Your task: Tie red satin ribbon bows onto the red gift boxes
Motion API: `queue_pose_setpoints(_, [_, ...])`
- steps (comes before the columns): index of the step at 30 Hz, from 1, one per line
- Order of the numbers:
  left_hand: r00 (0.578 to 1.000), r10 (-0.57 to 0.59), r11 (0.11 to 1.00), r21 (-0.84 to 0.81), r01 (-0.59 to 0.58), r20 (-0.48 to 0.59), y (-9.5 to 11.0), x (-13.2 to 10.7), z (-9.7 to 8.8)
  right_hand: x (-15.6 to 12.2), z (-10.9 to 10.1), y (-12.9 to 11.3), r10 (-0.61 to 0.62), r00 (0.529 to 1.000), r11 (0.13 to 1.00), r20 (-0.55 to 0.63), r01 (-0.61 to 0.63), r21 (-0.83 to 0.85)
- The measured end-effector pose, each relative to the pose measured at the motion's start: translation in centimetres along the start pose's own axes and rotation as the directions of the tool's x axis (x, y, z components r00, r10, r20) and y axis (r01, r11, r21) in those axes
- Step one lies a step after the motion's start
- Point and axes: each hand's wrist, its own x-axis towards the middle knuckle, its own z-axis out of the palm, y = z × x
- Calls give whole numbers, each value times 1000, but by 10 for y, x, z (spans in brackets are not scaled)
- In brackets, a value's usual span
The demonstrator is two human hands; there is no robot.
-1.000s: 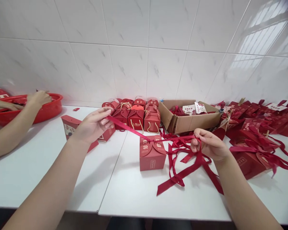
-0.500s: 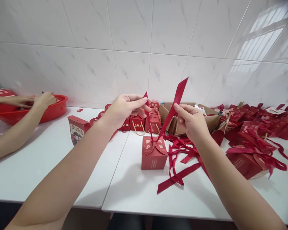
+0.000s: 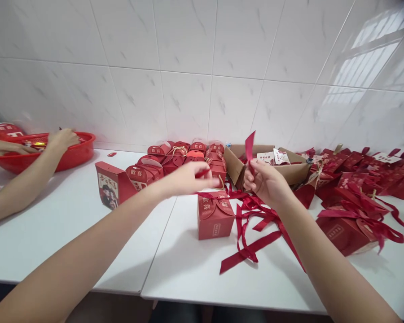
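A small red gift box [image 3: 215,224] with gold lettering stands upright on the white table, a red ribbon [image 3: 250,144] threaded through its top. My right hand [image 3: 265,178], above and to the right of the box, pinches one end of this ribbon, and its tip sticks up past the fingers. Above and to the left of the box, my left hand [image 3: 192,178] is smeared by motion; a bit of red ribbon shows between its curled fingers. Low over the box lid, the ribbon runs out to both sides. Loose red ribbons [image 3: 251,249] lie just right of the box.
Several closed red boxes [image 3: 156,168] stand along the wall, with a taller box [image 3: 111,186] at left. An open cardboard carton [image 3: 234,168] sits behind. Ribboned boxes [image 3: 346,226] crowd the right. At far left, another person's hands [image 3: 62,141] reach into a red basin [image 3: 76,154].
Both hands have come down and moved apart, the left one to a lower position near the box top. The ribbon went from a raised V to low and spread sideways.
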Motion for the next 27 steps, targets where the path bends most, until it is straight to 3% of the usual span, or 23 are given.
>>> queue_pose_setpoints(3, [996,-39,910,415,3,79,-9,-5,12,-5,-1,18,43,999,962,-12,-44,-271])
queue_pose_setpoints(6, [988,-104,840,543,26,114,-13,-4,18,-9,3,37,82,997,829,8,-64,-556])
queue_pose_setpoints(8, [982,-157,818,571,71,103,-14,-1,20,-11,6,46,138,988,782,74,-63,-619])
queue_pose_setpoints(11, [972,-203,845,524,111,121,-16,3,23,-13,8,55,151,970,759,193,11,-651])
queue_pose_setpoints(14, [976,-135,926,373,63,170,-19,4,28,-13,7,59,96,964,734,248,99,-672])
queue_pose_setpoints(20, [984,-12,975,221,-28,176,-24,1,35,-12,8,65,45,971,700,234,137,-701])
queue_pose_setpoints(27, [983,-14,984,175,-18,180,-21,-2,38,-12,11,67,46,964,659,264,169,-733])
